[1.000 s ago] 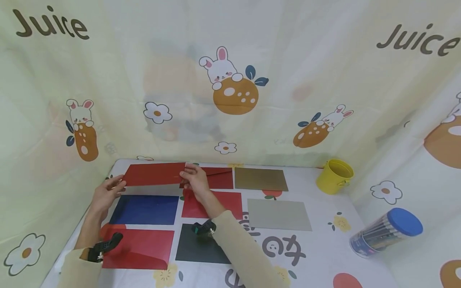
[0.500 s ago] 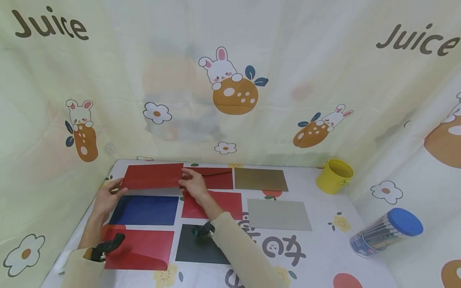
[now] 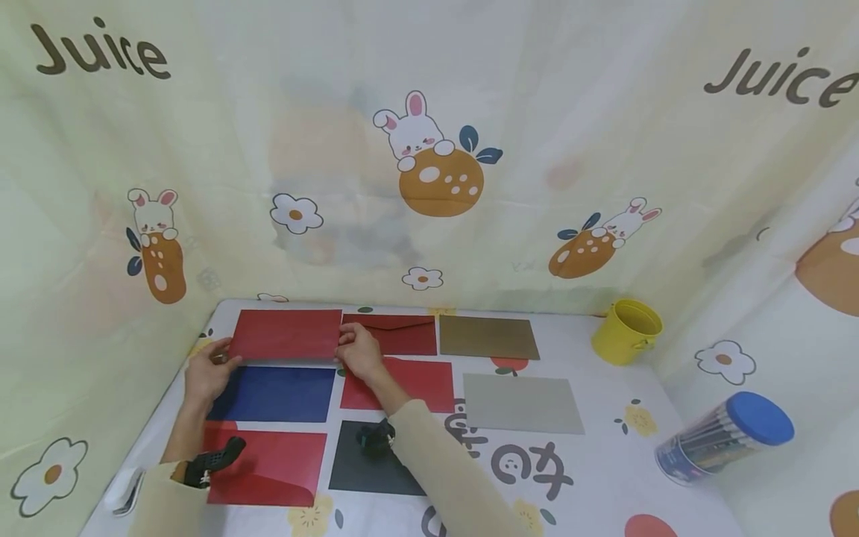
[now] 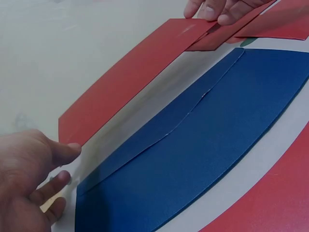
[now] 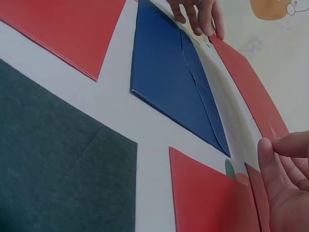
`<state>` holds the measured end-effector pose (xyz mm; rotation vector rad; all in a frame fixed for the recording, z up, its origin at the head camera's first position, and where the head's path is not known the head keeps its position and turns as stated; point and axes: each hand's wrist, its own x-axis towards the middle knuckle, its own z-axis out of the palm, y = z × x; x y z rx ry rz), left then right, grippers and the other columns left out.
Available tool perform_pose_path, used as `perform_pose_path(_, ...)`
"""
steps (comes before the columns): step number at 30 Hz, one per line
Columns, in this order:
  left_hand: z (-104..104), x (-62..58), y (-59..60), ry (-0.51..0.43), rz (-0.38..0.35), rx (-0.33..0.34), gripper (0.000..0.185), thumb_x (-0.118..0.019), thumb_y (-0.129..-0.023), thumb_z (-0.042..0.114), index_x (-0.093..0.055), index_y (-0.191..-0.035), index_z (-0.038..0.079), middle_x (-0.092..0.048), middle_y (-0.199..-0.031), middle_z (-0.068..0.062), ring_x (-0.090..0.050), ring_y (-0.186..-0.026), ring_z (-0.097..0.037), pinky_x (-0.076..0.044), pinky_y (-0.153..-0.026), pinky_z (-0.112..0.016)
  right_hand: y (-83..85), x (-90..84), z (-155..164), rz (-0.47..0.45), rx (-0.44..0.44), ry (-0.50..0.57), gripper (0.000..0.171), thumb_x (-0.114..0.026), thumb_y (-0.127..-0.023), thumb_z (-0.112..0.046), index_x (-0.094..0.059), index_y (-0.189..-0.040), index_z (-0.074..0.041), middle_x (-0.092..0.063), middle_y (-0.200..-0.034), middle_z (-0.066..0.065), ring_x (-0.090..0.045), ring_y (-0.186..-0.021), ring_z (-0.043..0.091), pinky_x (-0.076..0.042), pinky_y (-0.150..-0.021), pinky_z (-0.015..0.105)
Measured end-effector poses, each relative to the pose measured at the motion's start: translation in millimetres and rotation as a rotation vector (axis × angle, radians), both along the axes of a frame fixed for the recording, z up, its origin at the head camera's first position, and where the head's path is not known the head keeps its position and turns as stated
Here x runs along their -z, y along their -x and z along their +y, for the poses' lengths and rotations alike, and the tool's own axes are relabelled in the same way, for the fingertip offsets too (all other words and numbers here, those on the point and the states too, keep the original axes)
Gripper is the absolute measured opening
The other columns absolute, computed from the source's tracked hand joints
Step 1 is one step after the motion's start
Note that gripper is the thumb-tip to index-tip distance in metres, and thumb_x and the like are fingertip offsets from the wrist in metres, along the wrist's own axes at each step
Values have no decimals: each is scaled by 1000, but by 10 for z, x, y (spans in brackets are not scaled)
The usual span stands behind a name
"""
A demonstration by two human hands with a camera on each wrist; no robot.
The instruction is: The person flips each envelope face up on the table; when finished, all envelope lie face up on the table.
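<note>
My left hand (image 3: 209, 371) and right hand (image 3: 358, 353) pinch the ends of a red envelope (image 3: 286, 335) at the table's (image 3: 604, 418) far left, above the blue envelope (image 3: 274, 393). Uneven release could skew it onto the dark red envelope (image 3: 397, 334).

pale cloth walls (image 3: 537, 112) printed with rabbits, flowers and "juice" enclose a white patterned table (image 3: 604, 470) — soft, even light.
</note>
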<state>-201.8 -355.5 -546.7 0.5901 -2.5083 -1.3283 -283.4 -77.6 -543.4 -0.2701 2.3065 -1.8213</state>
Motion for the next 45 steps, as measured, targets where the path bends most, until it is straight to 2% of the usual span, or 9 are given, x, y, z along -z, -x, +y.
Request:
perform_pose_path(3,9,15,3,0,-22,-1,53,-67,-96,10,-49,-145,-1,-54,-139,-29,-54,-123,-43,-50,-86,-30,-5,28,1,-11,17,15,46,-71,-82,5,-65,-126,-3,-68,-95,5,-65,-71,9,-53,-62,22)
perform_pose_path(5,12,25,9,-7,-32,-5,53,-66,-97,10,-48,-146,-2,-53,-140,-30,-53,-125,-44,-50,-94,-45,-10,38,4,-36,16,46,42,-70,-85,5,-66,-126,-3,-69,-97,5,-65,-72,12,-52,-62,22)
perform_pose_path(7,14,37,13,-18,-33,-18,53,-65,-97,9,-47,-146,-2,-52,-140,-30,-53,-125,-45,-48,-99,-52,-12,46,11,-57,11,73,38,-68,-88,5,-68,-125,-4,-70,-99,6,-66,-75,15,-52,-62,23)
perform_pose_path(10,10,57,15,-16,-45,-44,54,-65,-97,10,-47,-146,-2,-53,-139,-30,-53,-124,-44,-47,-100,-53,-21,41,24,-97,-18,108,33,-63,-93,5,-69,-126,-3,-71,-103,9,-69,-79,20,-55,-64,26)
perform_pose_path(16,13,89,-4,11,-36,-91,50,-65,-95,6,-51,-142,-6,-58,-129,-31,-55,-118,-43,-46,-96,-52,-35,26,57,-143,-90,98,31,-63,-96,0,-67,-126,1,-73,-104,10,-71,-84,18,-59,-73,30)
perform_pose_path(23,46,92,-3,13,-17,-129,45,-61,-96,2,-53,-139,-7,-59,-131,-31,-57,-120,-42,-44,-99,-51,-38,1,97,-206,-133,154,34,-61,-98,-2,-61,-131,8,-72,-111,22,-73,-95,29,-60,-82,35)
perform_pose_path(33,53,73,-8,29,-44,-120,43,-56,-100,7,-53,-140,-7,-57,-135,-31,-54,-123,-44,-41,-103,-55,-29,13,120,-222,-153,166,37,-62,-98,-4,-59,-133,9,-72,-111,22,-73,-99,30,-59,-81,31)
perform_pose_path(38,91,42,-31,50,-61,-117,43,-53,-100,8,-52,-140,-8,-56,-135,-32,-52,-125,-45,-39,-105,-56,-35,9,124,-230,-173,165,38,-60,-99,-3,-57,-135,10,-69,-116,24,-71,-105,31,-59,-84,32)
perform_pose_path(45,112,35,-19,77,-97,-124,43,-51,-101,9,-50,-141,-8,-54,-138,-32,-50,-128,-46,-39,-107,-56,-53,-8,150,-218,-187,155,37,-62,-99,-7,-60,-133,6,-70,-113,22,-71,-106,30,-58,-87,33)
